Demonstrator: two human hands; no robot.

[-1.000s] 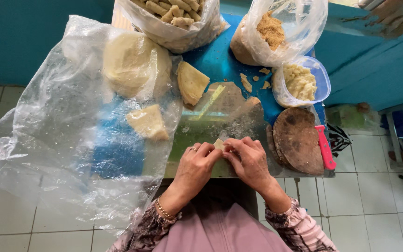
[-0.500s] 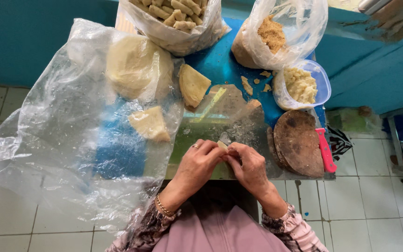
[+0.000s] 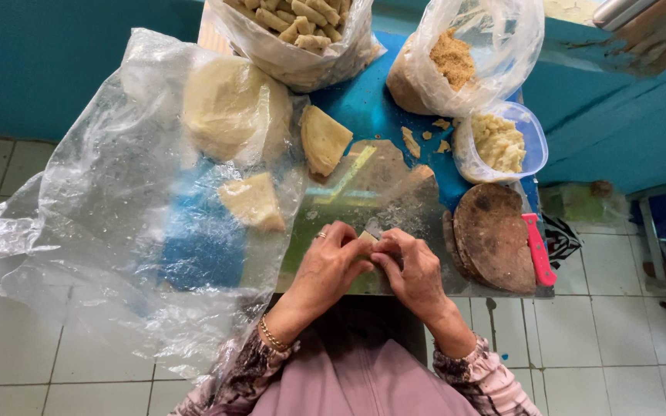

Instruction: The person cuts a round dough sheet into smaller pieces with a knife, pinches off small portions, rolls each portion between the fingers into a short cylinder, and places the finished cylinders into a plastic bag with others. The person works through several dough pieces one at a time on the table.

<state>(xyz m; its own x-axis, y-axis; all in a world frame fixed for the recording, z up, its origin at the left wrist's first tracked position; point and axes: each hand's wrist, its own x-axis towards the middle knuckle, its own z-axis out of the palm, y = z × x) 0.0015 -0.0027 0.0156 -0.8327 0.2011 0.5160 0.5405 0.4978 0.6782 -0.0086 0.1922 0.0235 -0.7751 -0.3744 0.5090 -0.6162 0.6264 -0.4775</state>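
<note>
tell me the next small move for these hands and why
Probably finish pinching the small dough piece closed. Both the left hand and the right hand press it between their fingertips over the clear sheet, so the shaping looks unfinished, though the piece is mostly hidden.

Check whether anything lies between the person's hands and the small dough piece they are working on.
Nothing visible does. The left hand and right hand already pinch the dough piece between their fingers, directly over the glass sheet.

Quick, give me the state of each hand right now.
Left hand: closed, pinching the small dough piece.
Right hand: closed, pinching the same dough piece from the other side.
</note>
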